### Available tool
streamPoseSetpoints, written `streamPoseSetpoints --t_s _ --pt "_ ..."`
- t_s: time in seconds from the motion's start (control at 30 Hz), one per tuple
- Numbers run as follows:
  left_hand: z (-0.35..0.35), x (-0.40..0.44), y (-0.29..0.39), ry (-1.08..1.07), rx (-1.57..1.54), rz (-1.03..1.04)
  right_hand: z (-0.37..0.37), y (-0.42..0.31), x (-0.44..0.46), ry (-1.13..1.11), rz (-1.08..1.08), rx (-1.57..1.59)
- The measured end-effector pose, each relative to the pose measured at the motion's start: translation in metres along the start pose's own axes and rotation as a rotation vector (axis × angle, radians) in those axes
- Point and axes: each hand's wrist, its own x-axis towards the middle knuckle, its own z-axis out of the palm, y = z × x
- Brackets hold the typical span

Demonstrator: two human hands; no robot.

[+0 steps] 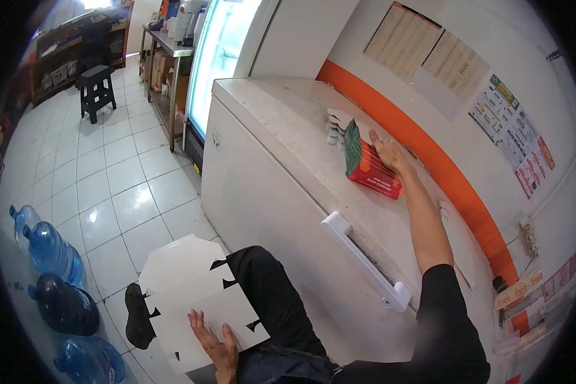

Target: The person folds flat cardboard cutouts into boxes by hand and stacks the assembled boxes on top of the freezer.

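Floor tiles [133,200]: glossy. Cut sheet [189,288]: smooth white card. Jugs [52,251]: translucent blue plastic. Trousers [272,294]: matt black cloth. Freezer handle [365,261]: smooth plastic.

White tile flr [131,198], blk stool [96,86], orange-striped wall [422,163], lit fridge [223,61].

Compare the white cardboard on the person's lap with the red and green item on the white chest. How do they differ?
The white cardboard shows a blank face; the red and green item is printed.
The white cardboard lies across the lap, while the red and green item sits on the white chest.
Both have a hand at them: left hand and right hand respectively.
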Motion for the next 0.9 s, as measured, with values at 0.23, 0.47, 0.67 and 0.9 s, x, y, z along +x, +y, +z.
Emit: streamPoseSetpoints --t_s 0.23,0.47,0.67,0.9 --pt "-0.007 0.000 0.002 -0.004 -0.102 -0.016 0.010 0.006 -0.004 0.316 -0.089 0.091" --pt "-0.058 0.010 0.006 -0.392 0.113 0.235 -0.001 -0.105 -0.131 0.640 -0.736 0.286" --pt "-0.066 0.010 -0.009 -0.587 0.268 0.314 0.063 -0.164 -0.273 0.209 -0.778 0.450" --pt "-0.065 0.003 -0.016 -0.578 0.330 0.468 0.196 -0.189 -0.367 -0.647 -0.304 0.643"
